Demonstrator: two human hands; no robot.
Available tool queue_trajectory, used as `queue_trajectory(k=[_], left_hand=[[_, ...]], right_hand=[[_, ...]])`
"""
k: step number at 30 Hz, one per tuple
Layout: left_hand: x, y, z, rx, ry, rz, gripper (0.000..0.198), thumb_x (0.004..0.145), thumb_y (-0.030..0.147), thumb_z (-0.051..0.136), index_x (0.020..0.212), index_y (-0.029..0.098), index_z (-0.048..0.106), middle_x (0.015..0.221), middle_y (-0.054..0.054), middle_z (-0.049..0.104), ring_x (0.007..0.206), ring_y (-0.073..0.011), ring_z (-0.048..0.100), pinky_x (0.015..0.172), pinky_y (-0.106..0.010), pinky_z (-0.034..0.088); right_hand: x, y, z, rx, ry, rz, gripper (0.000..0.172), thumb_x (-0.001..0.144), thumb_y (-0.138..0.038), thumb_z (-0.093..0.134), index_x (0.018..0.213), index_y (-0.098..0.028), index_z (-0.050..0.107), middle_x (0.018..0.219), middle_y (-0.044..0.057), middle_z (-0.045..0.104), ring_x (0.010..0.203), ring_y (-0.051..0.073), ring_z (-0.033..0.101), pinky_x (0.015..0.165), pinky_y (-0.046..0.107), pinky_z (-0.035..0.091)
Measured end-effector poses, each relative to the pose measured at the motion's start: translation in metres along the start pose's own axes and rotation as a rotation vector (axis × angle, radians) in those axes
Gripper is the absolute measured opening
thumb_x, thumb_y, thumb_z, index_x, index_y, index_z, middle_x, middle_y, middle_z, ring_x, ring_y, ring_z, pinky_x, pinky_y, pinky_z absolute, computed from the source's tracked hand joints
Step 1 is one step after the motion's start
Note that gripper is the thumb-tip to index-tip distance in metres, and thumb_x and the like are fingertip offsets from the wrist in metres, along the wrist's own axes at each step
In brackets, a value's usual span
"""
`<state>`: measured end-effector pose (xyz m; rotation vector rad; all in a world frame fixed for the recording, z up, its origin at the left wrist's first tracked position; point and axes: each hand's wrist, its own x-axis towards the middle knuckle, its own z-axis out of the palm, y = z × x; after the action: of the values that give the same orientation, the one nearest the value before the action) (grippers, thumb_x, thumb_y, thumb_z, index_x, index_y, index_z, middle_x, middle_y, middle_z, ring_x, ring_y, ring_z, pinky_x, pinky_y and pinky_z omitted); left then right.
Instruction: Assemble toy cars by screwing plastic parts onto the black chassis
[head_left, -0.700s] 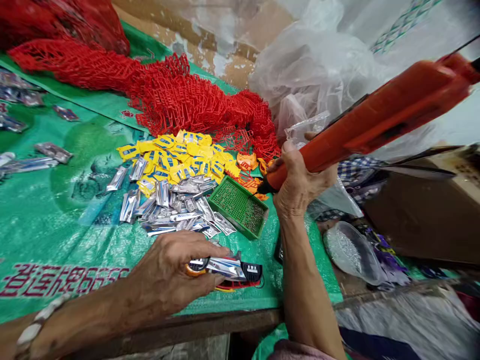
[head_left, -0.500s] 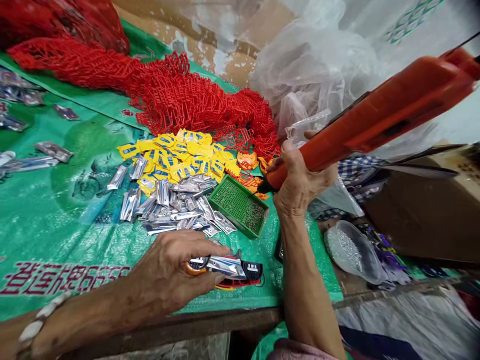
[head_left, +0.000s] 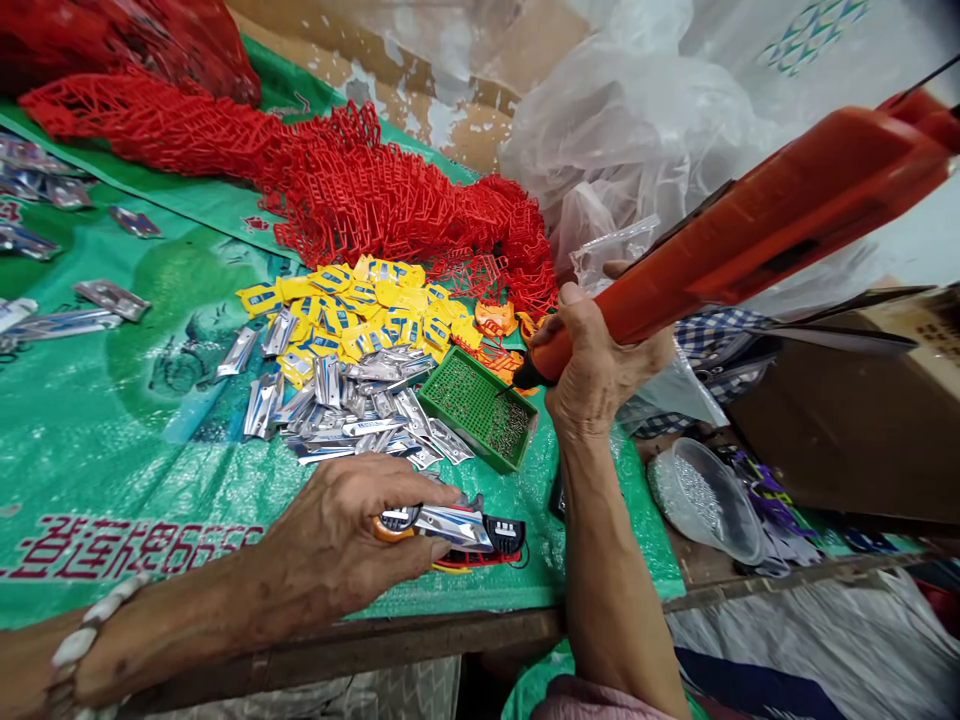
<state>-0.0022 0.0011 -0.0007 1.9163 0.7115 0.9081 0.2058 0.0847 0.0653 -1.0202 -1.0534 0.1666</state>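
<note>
My left hand (head_left: 349,545) rests on the green table cover near the front edge, fingers closed on a small assembly of silver metal, orange and black parts (head_left: 450,530). My right hand (head_left: 596,360) is wrapped round the lower end of a long orange electric screwdriver (head_left: 750,235), which slants up to the right. Its dark tip points down at the rim of a small green tray (head_left: 480,408) that holds tiny screws. A heap of silver metal pieces (head_left: 352,410) lies just beyond my left hand, with yellow plastic pieces (head_left: 360,305) behind it.
Red plastic frames (head_left: 337,185) are piled across the back of the green cover (head_left: 105,430). Clear plastic bags (head_left: 637,120) bulge at the back right. A clear bowl of small parts (head_left: 701,495) sits off the table's right edge beside a cardboard box (head_left: 847,420).
The view has shifted slightly; both hands, the assembly and the screwdriver stay almost where they were.
</note>
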Motion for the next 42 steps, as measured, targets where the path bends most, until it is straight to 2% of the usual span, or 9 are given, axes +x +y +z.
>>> queue_trajectory(k=[7, 14, 19, 27, 32, 36, 40, 42], left_hand=[[0.001, 0.001, 0.001, 0.021, 0.012, 0.017, 0.027, 0.082, 0.019, 0.074, 0.106, 0.032, 0.078, 0.097, 0.006, 0.08, 0.081, -0.0133, 0.073, 0.073, -0.022, 0.052], [0.0, 0.001, 0.001, 0.017, 0.017, 0.007, 0.028, 0.081, 0.019, 0.074, 0.106, 0.031, 0.078, 0.096, 0.006, 0.079, 0.082, -0.0135, 0.073, 0.071, -0.022, 0.052], [0.0, 0.001, 0.001, 0.016, 0.029, 0.005, 0.027, 0.081, 0.02, 0.074, 0.105, 0.031, 0.078, 0.095, 0.006, 0.08, 0.081, -0.0136, 0.073, 0.072, -0.022, 0.053], [0.002, 0.004, -0.001, 0.016, 0.006, 0.0, 0.024, 0.084, 0.02, 0.069, 0.103, 0.029, 0.079, 0.095, 0.002, 0.08, 0.08, -0.0164, 0.073, 0.072, -0.025, 0.053], [0.006, 0.01, -0.005, 0.022, -0.054, -0.024, 0.023, 0.083, 0.019, 0.07, 0.102, 0.028, 0.079, 0.096, 0.004, 0.08, 0.081, -0.0159, 0.074, 0.074, -0.026, 0.052], [0.006, 0.011, -0.006, -0.005, -0.059, -0.048, 0.022, 0.083, 0.02, 0.071, 0.102, 0.028, 0.079, 0.098, 0.004, 0.08, 0.083, -0.0143, 0.074, 0.075, -0.023, 0.052], [0.006, 0.012, -0.006, 0.0, -0.032, -0.11, 0.024, 0.081, 0.022, 0.071, 0.104, 0.026, 0.077, 0.096, 0.004, 0.079, 0.085, -0.015, 0.072, 0.076, -0.023, 0.051], [0.008, 0.015, -0.007, 0.024, -0.058, -0.164, 0.026, 0.078, 0.022, 0.072, 0.104, 0.024, 0.075, 0.092, 0.004, 0.078, 0.079, -0.015, 0.071, 0.071, -0.023, 0.049]], right_hand=[[0.001, -0.005, 0.0, 0.003, 0.013, -0.023, 0.03, 0.074, -0.033, 0.077, 0.096, -0.026, 0.058, 0.054, -0.01, 0.056, 0.041, 0.016, 0.056, 0.04, 0.031, 0.047], [0.004, -0.001, 0.0, -0.068, 0.047, -0.047, 0.029, 0.077, -0.038, 0.073, 0.098, -0.024, 0.057, 0.054, -0.01, 0.053, 0.041, 0.016, 0.055, 0.048, 0.036, 0.053], [0.004, 0.003, 0.0, -0.002, 0.032, -0.05, 0.027, 0.074, -0.028, 0.074, 0.091, -0.023, 0.054, 0.055, -0.011, 0.056, 0.039, 0.014, 0.056, 0.039, 0.027, 0.046], [0.003, 0.005, 0.001, -0.038, 0.021, -0.081, 0.029, 0.075, -0.038, 0.075, 0.08, -0.026, 0.05, 0.054, -0.01, 0.055, 0.038, 0.012, 0.053, 0.037, 0.027, 0.044], [0.005, 0.002, 0.0, -0.012, 0.033, -0.076, 0.028, 0.074, -0.036, 0.075, 0.091, -0.026, 0.055, 0.055, -0.01, 0.055, 0.04, 0.014, 0.055, 0.037, 0.029, 0.046], [0.01, -0.018, 0.0, 0.066, 0.061, -0.09, 0.029, 0.07, -0.026, 0.076, 0.093, -0.021, 0.06, 0.054, -0.008, 0.054, 0.04, 0.013, 0.052, 0.037, 0.028, 0.045], [0.005, -0.06, 0.003, 0.117, 0.084, -0.095, 0.02, 0.067, -0.021, 0.072, 0.085, -0.02, 0.064, 0.055, -0.007, 0.054, 0.043, 0.013, 0.051, 0.036, 0.029, 0.045], [-0.002, -0.082, 0.004, 0.132, 0.072, -0.03, 0.009, 0.07, -0.022, 0.068, 0.078, -0.024, 0.064, 0.055, -0.007, 0.05, 0.044, 0.011, 0.049, 0.037, 0.028, 0.044]])
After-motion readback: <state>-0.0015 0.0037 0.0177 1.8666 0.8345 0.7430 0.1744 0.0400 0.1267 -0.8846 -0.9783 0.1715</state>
